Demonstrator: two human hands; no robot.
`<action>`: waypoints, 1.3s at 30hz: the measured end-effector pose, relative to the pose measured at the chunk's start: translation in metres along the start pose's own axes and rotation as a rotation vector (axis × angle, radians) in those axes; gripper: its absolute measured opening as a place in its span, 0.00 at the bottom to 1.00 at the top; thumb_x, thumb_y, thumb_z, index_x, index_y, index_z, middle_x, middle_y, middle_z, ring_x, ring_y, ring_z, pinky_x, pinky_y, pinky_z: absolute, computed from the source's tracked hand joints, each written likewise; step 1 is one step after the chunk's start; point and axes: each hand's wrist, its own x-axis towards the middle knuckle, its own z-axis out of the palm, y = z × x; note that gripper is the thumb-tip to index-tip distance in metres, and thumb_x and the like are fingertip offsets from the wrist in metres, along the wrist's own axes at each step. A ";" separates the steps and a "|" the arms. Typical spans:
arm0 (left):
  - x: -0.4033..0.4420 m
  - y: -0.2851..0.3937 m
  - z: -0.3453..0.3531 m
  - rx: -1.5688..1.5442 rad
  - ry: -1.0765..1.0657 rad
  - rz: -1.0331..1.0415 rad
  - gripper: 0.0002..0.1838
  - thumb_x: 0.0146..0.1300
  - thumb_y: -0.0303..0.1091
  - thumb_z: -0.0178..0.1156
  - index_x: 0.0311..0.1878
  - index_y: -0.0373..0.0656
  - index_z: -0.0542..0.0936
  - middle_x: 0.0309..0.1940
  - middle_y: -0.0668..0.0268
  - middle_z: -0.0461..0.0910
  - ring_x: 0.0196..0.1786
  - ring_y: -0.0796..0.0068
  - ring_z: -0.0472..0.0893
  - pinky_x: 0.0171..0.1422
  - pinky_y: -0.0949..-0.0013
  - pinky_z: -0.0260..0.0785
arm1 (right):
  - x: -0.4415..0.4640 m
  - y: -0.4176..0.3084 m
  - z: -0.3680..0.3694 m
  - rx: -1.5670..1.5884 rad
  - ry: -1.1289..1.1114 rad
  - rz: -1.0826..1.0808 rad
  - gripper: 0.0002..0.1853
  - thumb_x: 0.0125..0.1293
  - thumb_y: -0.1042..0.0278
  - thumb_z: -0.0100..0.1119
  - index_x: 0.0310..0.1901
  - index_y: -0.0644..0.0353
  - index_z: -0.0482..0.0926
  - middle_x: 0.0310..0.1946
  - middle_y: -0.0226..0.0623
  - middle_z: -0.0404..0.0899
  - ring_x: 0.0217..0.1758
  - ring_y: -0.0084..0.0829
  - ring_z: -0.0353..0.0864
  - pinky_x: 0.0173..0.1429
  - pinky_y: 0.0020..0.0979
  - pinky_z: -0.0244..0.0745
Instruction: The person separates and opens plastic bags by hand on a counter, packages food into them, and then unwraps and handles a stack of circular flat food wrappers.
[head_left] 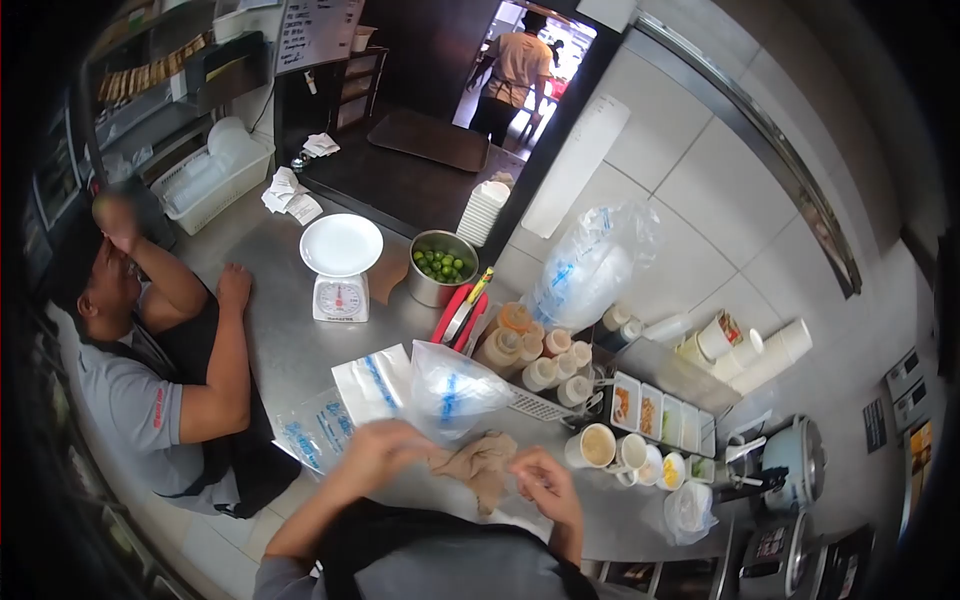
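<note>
My left hand (385, 452) is raised over the counter's front edge, beside a brown cloth (478, 470); its fingers are blurred. On the cloth's other side is my right hand (540, 482), its fingers curled together; whether anything is between them is too small to tell. The crumpled cloth lies on the steel counter between both hands. Just beyond it sit a clear plastic bag (452, 388) with blue print and a white printed packet (372, 383). A flat clear bag (318, 430) lies near the counter's left edge.
A co-worker (150, 370) leans on the counter at the left. Further back stand a scale with a white plate (341, 245) and a pot of green limes (443, 265). Squeeze bottles (540, 374), cups (597, 446) and a tray of toppings (660, 415) are at the right.
</note>
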 end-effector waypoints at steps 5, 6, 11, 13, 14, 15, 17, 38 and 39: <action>0.019 0.030 0.013 0.033 -0.230 0.152 0.05 0.50 0.28 0.64 0.31 0.40 0.81 0.25 0.64 0.78 0.26 0.66 0.75 0.33 0.68 0.67 | 0.038 -0.018 0.034 -0.415 -0.126 -0.326 0.07 0.57 0.78 0.58 0.38 0.64 0.79 0.41 0.35 0.76 0.29 0.17 0.70 0.29 0.21 0.64; 0.021 0.030 0.008 0.097 -0.218 0.181 0.05 0.50 0.28 0.64 0.31 0.40 0.81 0.24 0.64 0.78 0.27 0.66 0.75 0.33 0.68 0.67 | 0.038 -0.015 0.032 -0.358 -0.095 -0.318 0.06 0.56 0.78 0.58 0.37 0.65 0.79 0.41 0.35 0.77 0.30 0.18 0.71 0.30 0.21 0.64; 0.025 0.037 0.010 -0.078 0.019 0.128 0.06 0.50 0.30 0.64 0.29 0.40 0.79 0.23 0.64 0.75 0.29 0.65 0.73 0.31 0.67 0.65 | 0.038 0.001 0.029 -0.222 -0.031 -0.386 0.06 0.57 0.78 0.57 0.36 0.69 0.80 0.39 0.40 0.79 0.31 0.22 0.75 0.32 0.22 0.68; 0.024 0.032 0.006 -0.055 0.012 0.169 0.05 0.49 0.29 0.64 0.29 0.40 0.78 0.23 0.64 0.74 0.29 0.65 0.73 0.32 0.68 0.64 | 0.043 0.005 0.025 -0.388 -0.186 -0.341 0.06 0.59 0.77 0.55 0.36 0.69 0.80 0.38 0.41 0.79 0.33 0.23 0.76 0.34 0.23 0.70; 0.023 0.028 0.008 -0.010 -0.035 0.167 0.05 0.49 0.29 0.64 0.29 0.40 0.78 0.24 0.64 0.74 0.29 0.65 0.73 0.32 0.67 0.64 | 0.043 0.005 0.025 -0.468 -0.264 -0.312 0.06 0.60 0.76 0.55 0.36 0.69 0.80 0.38 0.41 0.79 0.34 0.24 0.77 0.35 0.24 0.71; 0.021 0.021 0.011 0.033 -0.081 0.165 0.05 0.50 0.28 0.63 0.29 0.40 0.79 0.24 0.65 0.74 0.29 0.65 0.73 0.32 0.67 0.64 | 0.043 0.002 0.027 -0.348 -0.164 -0.313 0.06 0.61 0.76 0.54 0.36 0.68 0.80 0.37 0.39 0.79 0.34 0.24 0.77 0.36 0.23 0.71; 0.019 0.011 0.016 0.072 -0.163 0.154 0.04 0.51 0.28 0.62 0.30 0.39 0.79 0.24 0.65 0.74 0.28 0.65 0.72 0.32 0.67 0.64 | 0.047 -0.012 0.029 -0.115 0.032 -0.318 0.06 0.63 0.75 0.53 0.37 0.66 0.79 0.34 0.34 0.79 0.33 0.23 0.77 0.37 0.23 0.71; 0.005 -0.015 0.023 -1.830 -0.409 -0.033 0.11 0.61 0.37 0.58 0.30 0.39 0.75 0.22 0.66 0.77 0.24 0.76 0.76 0.36 0.65 0.71 | 0.048 0.034 0.019 0.575 -0.750 -0.123 0.19 0.64 0.57 0.53 0.20 0.61 0.75 0.15 0.31 0.72 0.19 0.21 0.71 0.25 0.22 0.66; 0.011 -0.011 0.017 -1.659 -0.501 -0.052 0.10 0.61 0.36 0.57 0.31 0.39 0.74 0.22 0.66 0.77 0.23 0.77 0.76 0.35 0.66 0.71 | 0.047 0.028 0.017 0.764 -0.691 -0.252 0.19 0.64 0.57 0.53 0.19 0.60 0.75 0.14 0.30 0.71 0.18 0.21 0.70 0.26 0.21 0.65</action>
